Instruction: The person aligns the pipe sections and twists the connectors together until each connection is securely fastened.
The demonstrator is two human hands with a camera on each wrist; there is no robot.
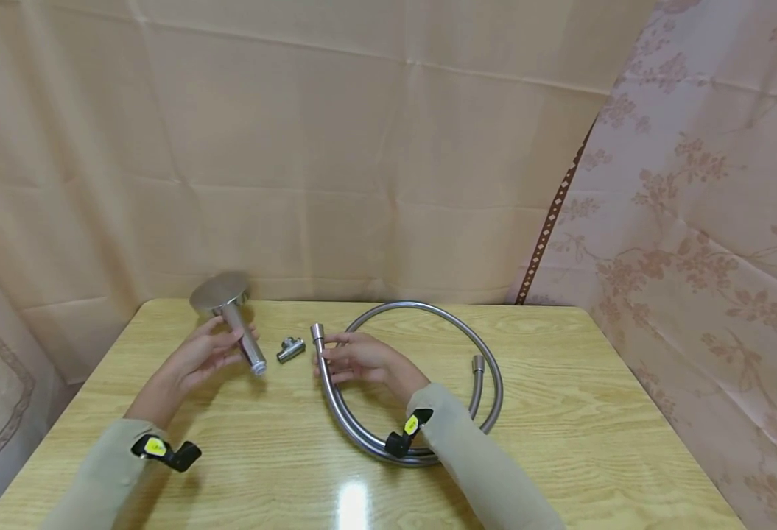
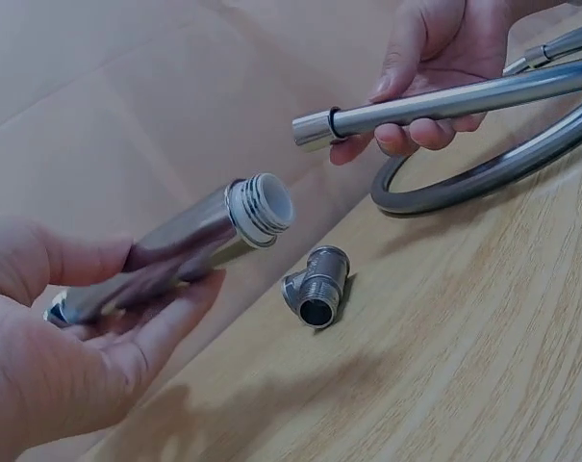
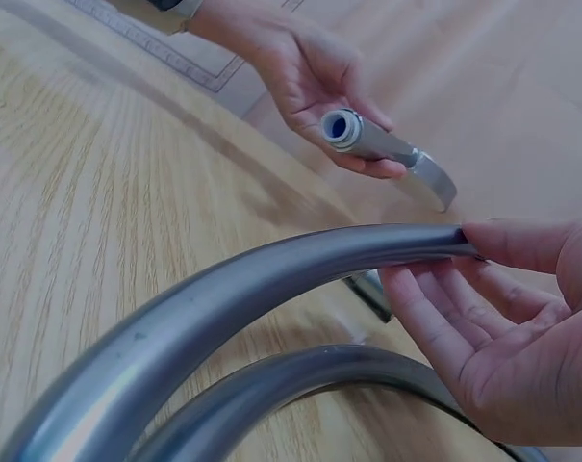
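My left hand (image 1: 212,352) grips a chrome shower head (image 1: 221,293) by its handle, raised over the table's left side. The handle's white threaded end (image 2: 264,204) points toward the hose end in the left wrist view. My right hand (image 1: 364,358) pinches a grey shower hose (image 1: 327,383) just below its metal end nut (image 2: 315,131), which is lifted and apart from the shower head. The rest of the hose lies coiled on the table. Between the hands lies a small chrome T-shaped valve (image 1: 291,350), its threaded opening facing the left wrist camera.
The wooden table (image 1: 600,442) reaches back to a beige curtain (image 1: 361,147). A floral cloth (image 1: 713,258) hangs along the right side. The hose's other end nut (image 1: 478,363) rests inside the coil's right part.
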